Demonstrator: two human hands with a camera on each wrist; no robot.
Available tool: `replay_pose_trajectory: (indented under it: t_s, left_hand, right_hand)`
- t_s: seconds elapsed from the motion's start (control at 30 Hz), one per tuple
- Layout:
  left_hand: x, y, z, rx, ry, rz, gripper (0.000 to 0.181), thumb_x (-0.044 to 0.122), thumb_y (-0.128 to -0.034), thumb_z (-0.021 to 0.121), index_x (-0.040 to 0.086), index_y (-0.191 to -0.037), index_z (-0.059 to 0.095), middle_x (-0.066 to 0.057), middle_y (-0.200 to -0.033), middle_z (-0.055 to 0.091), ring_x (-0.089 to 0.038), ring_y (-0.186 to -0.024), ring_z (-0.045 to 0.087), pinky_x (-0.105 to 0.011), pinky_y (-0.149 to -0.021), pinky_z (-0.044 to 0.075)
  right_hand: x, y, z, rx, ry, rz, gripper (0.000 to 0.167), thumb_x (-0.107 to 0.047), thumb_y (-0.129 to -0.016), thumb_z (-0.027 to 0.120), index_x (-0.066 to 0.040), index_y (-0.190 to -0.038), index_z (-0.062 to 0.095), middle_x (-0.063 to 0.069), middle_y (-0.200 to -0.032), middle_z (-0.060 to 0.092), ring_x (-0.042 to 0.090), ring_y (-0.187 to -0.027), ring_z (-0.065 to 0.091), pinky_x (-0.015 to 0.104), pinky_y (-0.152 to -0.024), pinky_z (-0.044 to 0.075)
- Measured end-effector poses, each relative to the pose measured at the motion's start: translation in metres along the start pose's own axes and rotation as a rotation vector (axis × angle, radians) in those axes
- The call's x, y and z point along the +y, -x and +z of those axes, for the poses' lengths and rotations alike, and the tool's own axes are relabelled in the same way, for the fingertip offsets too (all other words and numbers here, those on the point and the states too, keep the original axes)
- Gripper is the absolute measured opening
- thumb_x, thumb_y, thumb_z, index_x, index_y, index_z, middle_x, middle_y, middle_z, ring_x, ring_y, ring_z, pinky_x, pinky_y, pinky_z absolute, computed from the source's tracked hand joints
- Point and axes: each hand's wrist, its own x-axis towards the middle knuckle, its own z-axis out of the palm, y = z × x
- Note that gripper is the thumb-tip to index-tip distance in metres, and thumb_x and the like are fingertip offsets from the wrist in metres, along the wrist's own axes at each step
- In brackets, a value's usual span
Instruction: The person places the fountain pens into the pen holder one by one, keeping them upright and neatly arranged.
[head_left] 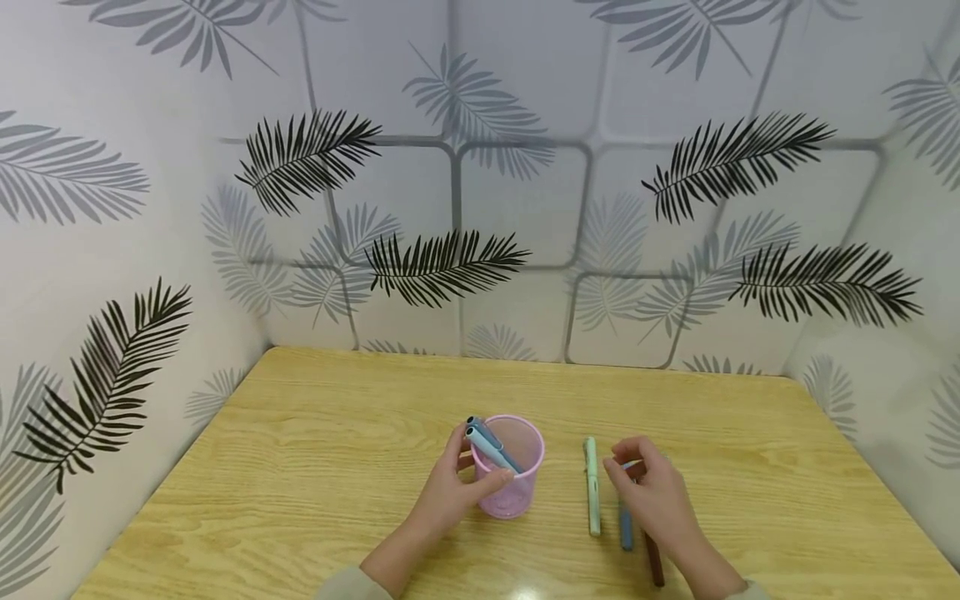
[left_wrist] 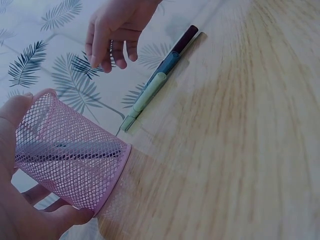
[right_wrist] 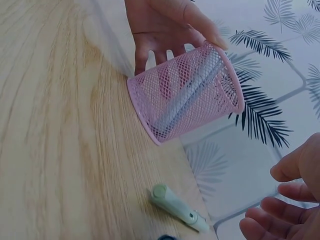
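Note:
My left hand (head_left: 441,493) holds a pink mesh pen cup (head_left: 507,502) upright on the table, fingers round its far side and thumb at the rim. Two pens lean in the cup: a light blue pen (head_left: 483,447) and a darker blue pen (head_left: 474,423). To the right of the cup lies a light green pen (head_left: 592,492). Beside it are a blue pen (head_left: 627,532) and a dark brown pen (head_left: 655,563), both partly hidden in the head view by my right hand (head_left: 660,496). That hand hovers above them, fingers loosely bent, with nothing in its grasp.
The wood-grain table (head_left: 315,433) spreads out on both sides of the hands. Behind it rises a pale wall (head_left: 517,200) with a leaf pattern, and similar leaf-patterned surfaces flank the left and right edges.

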Motion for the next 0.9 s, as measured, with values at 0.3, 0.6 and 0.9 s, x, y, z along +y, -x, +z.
replay_pose_trajectory:
  t_s: [0.3, 0.6, 0.9]
  left_hand:
    - [0.000, -0.001, 0.000, -0.001, 0.009, 0.007, 0.074, 0.026, -0.0803, 0.073, 0.015, -0.141, 0.032, -0.016, -0.123, 0.042, -0.037, -0.115, 0.043, -0.046, -0.086, 0.045]
    - [0.000, -0.001, 0.000, 0.003, 0.004, 0.007, 0.075, 0.027, -0.0804, 0.073, 0.014, -0.142, 0.031, -0.016, -0.124, 0.041, -0.037, -0.115, 0.043, -0.045, -0.086, 0.046]
    - [0.002, 0.000, 0.000, 0.009, -0.007, 0.006, 0.075, 0.027, -0.0803, 0.073, 0.013, -0.141, 0.032, -0.016, -0.122, 0.043, -0.037, -0.115, 0.045, -0.044, -0.084, 0.048]
  right_hand:
    - [0.011, 0.004, -0.014, 0.030, 0.053, -0.006, 0.017, -0.010, -0.088, 0.063, -0.002, -0.101, 0.057, 0.008, -0.094, 0.061, 0.019, -0.079, 0.057, 0.023, -0.058, 0.048]
    - [0.023, 0.004, -0.021, 0.097, 0.121, 0.035, 0.018, -0.009, -0.085, 0.066, 0.000, -0.099, 0.058, 0.011, -0.091, 0.061, 0.020, -0.076, 0.058, 0.024, -0.057, 0.047]
    - [0.028, 0.003, -0.031, 0.054, 0.192, 0.101, 0.024, -0.010, -0.085, 0.065, 0.004, -0.103, 0.057, 0.018, -0.099, 0.059, 0.026, -0.080, 0.058, 0.028, -0.061, 0.047]
